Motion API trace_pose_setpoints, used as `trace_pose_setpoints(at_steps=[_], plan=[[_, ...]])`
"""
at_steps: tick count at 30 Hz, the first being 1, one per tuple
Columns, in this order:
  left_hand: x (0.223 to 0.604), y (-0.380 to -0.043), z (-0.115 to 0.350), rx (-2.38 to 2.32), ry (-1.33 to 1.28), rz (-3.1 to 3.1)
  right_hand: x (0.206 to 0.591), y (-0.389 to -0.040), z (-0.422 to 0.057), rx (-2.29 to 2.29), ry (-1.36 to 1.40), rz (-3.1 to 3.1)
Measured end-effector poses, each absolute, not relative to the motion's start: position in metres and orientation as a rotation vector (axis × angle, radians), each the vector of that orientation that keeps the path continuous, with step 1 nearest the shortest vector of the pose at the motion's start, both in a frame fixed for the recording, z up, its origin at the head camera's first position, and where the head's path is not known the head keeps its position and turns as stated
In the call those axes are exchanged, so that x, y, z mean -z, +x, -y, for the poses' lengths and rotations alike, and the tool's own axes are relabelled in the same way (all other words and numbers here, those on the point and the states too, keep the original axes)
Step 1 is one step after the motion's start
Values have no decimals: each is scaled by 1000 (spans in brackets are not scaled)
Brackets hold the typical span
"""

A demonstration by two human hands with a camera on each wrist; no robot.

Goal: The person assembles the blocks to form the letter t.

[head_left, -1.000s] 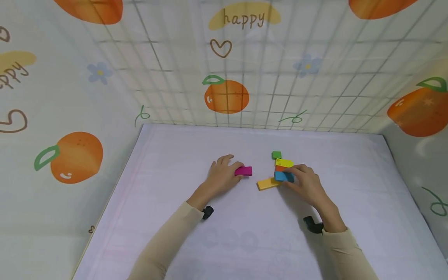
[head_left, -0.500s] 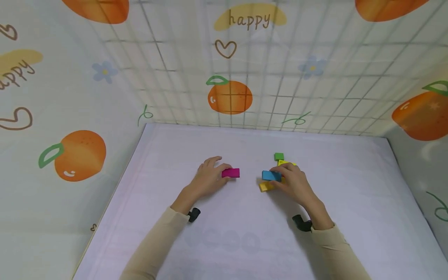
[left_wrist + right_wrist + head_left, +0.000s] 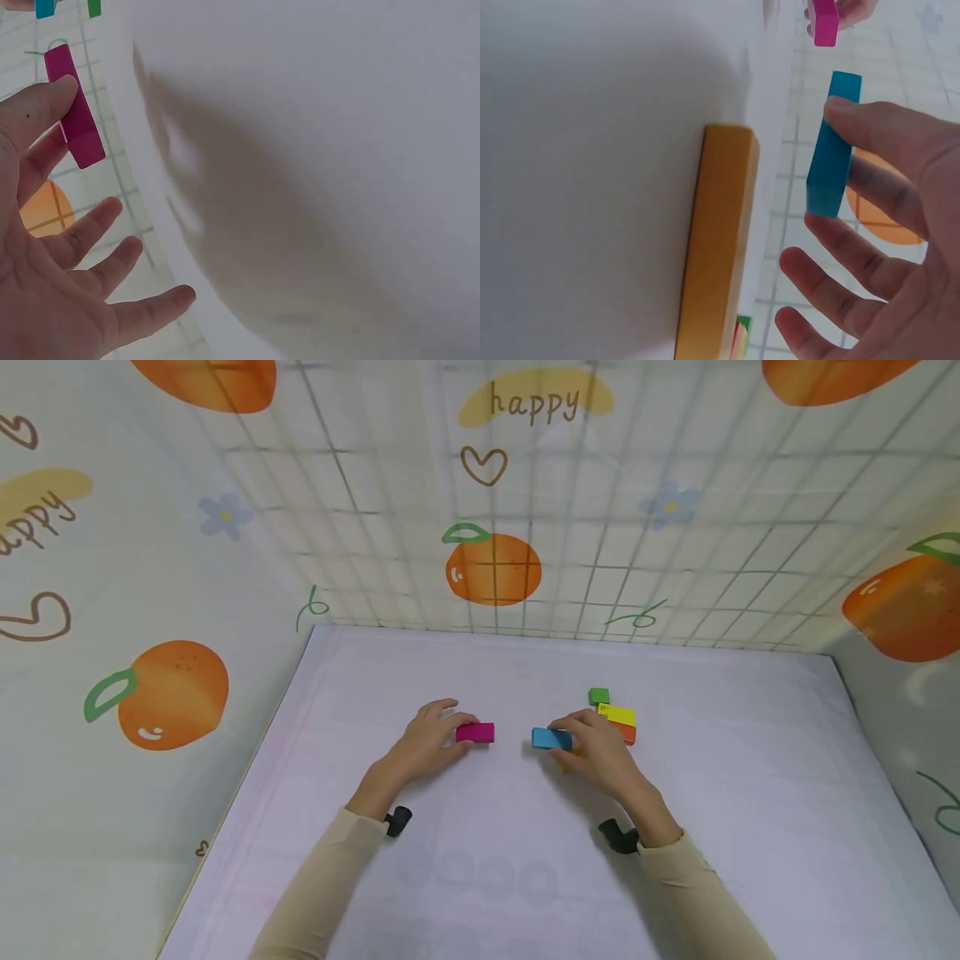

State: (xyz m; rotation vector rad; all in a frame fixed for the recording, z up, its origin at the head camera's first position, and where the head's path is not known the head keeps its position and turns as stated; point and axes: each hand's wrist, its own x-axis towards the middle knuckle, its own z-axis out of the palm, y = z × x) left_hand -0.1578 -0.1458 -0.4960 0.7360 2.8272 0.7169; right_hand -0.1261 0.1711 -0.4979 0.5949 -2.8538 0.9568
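Note:
My left hand (image 3: 427, 743) pinches a magenta block (image 3: 476, 732) between thumb and index finger; in the left wrist view the magenta block (image 3: 75, 112) is off the table and the other fingers spread loosely. A blue block (image 3: 551, 739) is pinched the same way by my right hand (image 3: 600, 752), its far end pointing at the magenta one with a gap between them. Seen from the right wrist, the blue block (image 3: 832, 150) is held up beside an orange-yellow block (image 3: 716, 240) lying on the table. That block is mostly hidden under the right hand in the head view.
Behind the right hand lie a green block (image 3: 599, 696), a yellow block (image 3: 618, 715) and a red-orange block (image 3: 626, 732), close together. A white table (image 3: 480, 877) spreads around, bounded by a printed cloth (image 3: 375, 552) at the back and sides.
The right hand has carried the blue block left, away from the yellow and red-orange blocks, uncovering them. The left hand has shifted left with the magenta block.

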Motion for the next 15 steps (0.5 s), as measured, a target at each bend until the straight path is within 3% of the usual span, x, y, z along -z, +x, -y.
trace_pose_setpoints(at_steps=[15], plan=[[500,-159,147,-606,744,-2796,503,-133,-144,-957,553,2953]])
